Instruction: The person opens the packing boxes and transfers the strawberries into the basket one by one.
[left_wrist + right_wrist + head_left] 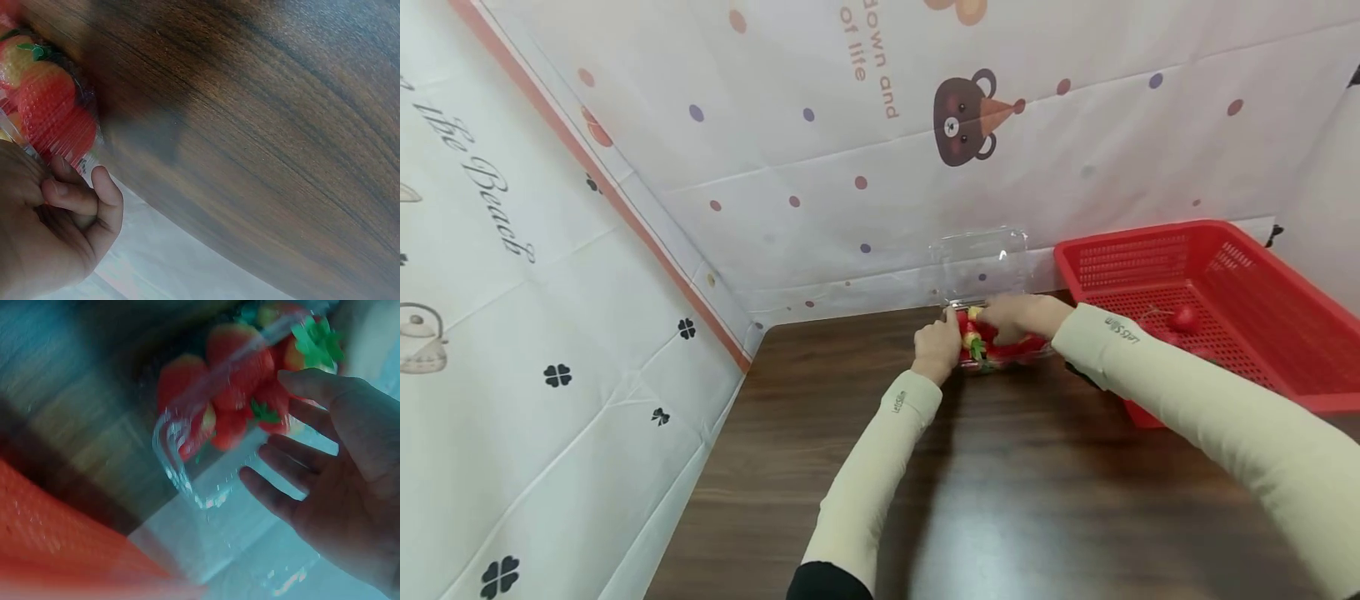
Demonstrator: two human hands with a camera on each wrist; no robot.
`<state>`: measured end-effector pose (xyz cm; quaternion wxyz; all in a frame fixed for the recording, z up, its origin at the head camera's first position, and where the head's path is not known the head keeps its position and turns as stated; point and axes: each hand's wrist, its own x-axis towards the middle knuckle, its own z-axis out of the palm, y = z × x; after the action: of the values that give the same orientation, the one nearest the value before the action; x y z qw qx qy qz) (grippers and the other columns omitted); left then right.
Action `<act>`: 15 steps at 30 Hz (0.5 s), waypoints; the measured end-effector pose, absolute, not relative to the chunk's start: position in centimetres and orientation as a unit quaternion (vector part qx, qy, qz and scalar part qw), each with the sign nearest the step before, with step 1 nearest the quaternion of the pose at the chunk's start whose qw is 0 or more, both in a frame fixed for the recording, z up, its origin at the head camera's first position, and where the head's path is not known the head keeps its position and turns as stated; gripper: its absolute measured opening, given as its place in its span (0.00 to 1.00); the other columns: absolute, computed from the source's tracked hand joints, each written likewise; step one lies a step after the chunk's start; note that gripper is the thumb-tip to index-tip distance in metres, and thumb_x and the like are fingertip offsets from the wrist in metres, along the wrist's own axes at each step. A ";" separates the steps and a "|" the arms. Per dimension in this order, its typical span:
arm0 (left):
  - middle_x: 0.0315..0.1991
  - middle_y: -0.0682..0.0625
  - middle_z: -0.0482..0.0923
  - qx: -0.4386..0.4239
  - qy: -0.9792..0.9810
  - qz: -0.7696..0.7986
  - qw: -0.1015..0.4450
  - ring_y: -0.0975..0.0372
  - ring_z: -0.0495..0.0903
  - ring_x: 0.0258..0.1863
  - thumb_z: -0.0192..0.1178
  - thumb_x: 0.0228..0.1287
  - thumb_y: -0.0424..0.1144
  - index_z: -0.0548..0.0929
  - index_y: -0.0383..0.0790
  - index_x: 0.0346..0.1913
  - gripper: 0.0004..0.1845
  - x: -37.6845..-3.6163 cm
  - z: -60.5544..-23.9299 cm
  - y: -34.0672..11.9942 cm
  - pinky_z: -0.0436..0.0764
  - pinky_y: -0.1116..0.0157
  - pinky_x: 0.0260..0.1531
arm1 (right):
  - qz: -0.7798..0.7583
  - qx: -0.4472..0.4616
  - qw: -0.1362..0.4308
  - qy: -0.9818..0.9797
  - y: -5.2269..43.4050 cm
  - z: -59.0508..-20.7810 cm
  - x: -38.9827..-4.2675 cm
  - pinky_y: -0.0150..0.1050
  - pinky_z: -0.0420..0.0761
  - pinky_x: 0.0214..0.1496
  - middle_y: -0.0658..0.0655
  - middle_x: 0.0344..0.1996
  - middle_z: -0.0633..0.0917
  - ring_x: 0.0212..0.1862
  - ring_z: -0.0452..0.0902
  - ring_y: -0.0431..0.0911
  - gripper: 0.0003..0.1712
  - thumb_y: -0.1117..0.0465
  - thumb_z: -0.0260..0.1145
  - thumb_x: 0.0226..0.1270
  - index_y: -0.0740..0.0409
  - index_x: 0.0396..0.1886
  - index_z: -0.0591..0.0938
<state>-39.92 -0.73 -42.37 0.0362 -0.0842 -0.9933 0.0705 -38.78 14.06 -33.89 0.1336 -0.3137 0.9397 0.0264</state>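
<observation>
A clear plastic clamshell box (169,453) full of strawberries (234,375) sits at the table's far edge, its lid (985,254) raised against the backdrop. The strawberries look like toys, red and yellow with green leaves. At the box's left side, my left hand (936,346) holds the wall; its other fingers are curled outside it in the left wrist view, where the thumb's grip is hidden. Over the fruit reaches my right hand (337,462), fingers spread and slightly bent, with nothing visible between them. Whether its fingertips touch a strawberry I cannot tell.
To the right of the box stands a red plastic basket (1150,233) with a few red fruits (1185,317) inside. A brown wooden table (820,433) lies beneath. Printed white cloth (760,108) hangs behind and at the left.
</observation>
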 end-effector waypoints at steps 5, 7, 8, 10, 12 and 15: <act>0.47 0.49 0.88 -0.085 -0.993 0.081 0.024 0.57 0.89 0.41 0.40 0.83 0.40 0.62 0.42 0.74 0.22 -39.6 -42.6 0.0 0.86 0.60 0.37 | 0.035 -0.299 0.177 0.937 14.2 -34.6 -38.5 0.52 0.84 0.54 0.58 0.40 0.85 0.40 0.78 0.49 0.13 0.64 0.70 0.65 0.60 0.47 0.80; 0.46 0.50 0.88 -0.088 -0.992 0.086 0.025 0.58 0.89 0.40 0.41 0.82 0.41 0.62 0.42 0.73 0.22 -39.6 -42.6 0.2 0.86 0.60 0.36 | 0.048 -0.305 0.171 0.936 14.4 -34.7 -38.4 0.50 0.84 0.53 0.57 0.38 0.85 0.39 0.78 0.48 0.10 0.65 0.69 0.65 0.59 0.45 0.81; 0.46 0.50 0.88 -0.089 -0.992 0.088 0.027 0.58 0.89 0.40 0.41 0.82 0.41 0.62 0.42 0.73 0.22 -39.6 -42.6 0.2 0.86 0.61 0.36 | 0.051 -0.310 0.167 0.935 14.5 -34.7 -38.4 0.50 0.84 0.51 0.58 0.37 0.85 0.39 0.78 0.48 0.10 0.66 0.68 0.65 0.60 0.45 0.81; 0.45 0.50 0.88 -0.091 -0.991 0.092 0.026 0.59 0.89 0.39 0.42 0.82 0.41 0.62 0.42 0.73 0.22 -39.6 -42.5 0.2 0.86 0.61 0.36 | 0.051 -0.317 0.162 0.933 14.7 -34.6 -38.4 0.49 0.85 0.50 0.59 0.37 0.85 0.39 0.79 0.49 0.09 0.68 0.68 0.65 0.61 0.44 0.81; 0.45 0.50 0.88 -0.090 -0.991 0.093 0.025 0.59 0.89 0.40 0.41 0.82 0.40 0.62 0.42 0.73 0.22 -39.7 -42.5 0.2 0.86 0.61 0.36 | 0.041 -0.320 0.160 0.933 14.8 -34.5 -38.4 0.50 0.85 0.51 0.60 0.38 0.86 0.40 0.81 0.49 0.10 0.68 0.68 0.66 0.62 0.46 0.81; 0.45 0.50 0.88 -0.088 -0.992 0.089 0.029 0.58 0.89 0.40 0.41 0.82 0.40 0.62 0.42 0.72 0.21 -39.7 -42.5 0.0 0.86 0.60 0.37 | 0.019 -0.322 0.160 0.933 15.1 -34.3 -38.4 0.50 0.85 0.52 0.60 0.39 0.87 0.41 0.82 0.50 0.12 0.68 0.70 0.66 0.62 0.47 0.82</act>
<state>-39.74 0.01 -42.53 0.0289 -0.0879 -0.9917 0.0892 -38.36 15.07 -34.33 0.1604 -0.3225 0.9327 0.0194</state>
